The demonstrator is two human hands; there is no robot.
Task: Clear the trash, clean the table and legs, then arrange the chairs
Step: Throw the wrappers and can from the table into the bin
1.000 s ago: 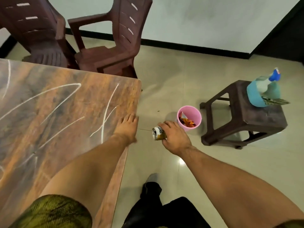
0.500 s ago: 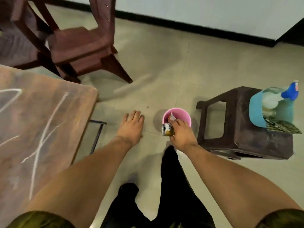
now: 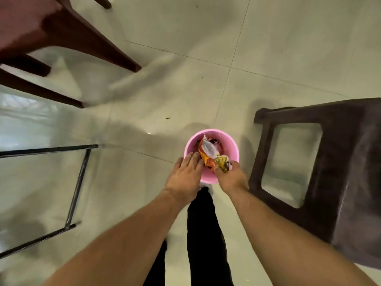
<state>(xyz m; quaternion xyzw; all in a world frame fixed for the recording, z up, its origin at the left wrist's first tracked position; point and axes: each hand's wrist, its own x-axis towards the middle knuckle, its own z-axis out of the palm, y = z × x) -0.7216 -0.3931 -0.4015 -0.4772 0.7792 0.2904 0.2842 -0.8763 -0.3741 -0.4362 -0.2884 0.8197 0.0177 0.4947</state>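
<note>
Can [image 3: 222,163] held over pink bin [image 3: 234,149], near stool [image 3: 346,162].
Right hand [image 3: 232,178] fingers curled round can; left hand [image 3: 185,178] fingers together, flat on bin rim.

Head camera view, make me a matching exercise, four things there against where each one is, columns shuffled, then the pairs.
1 can
2 snack wrapper
3 stool
4 chair

A inside the pink bin
B upper left of the view
C held by the right hand
D right of the pink bin

Pairs: 1-C, 2-A, 3-D, 4-B
</note>
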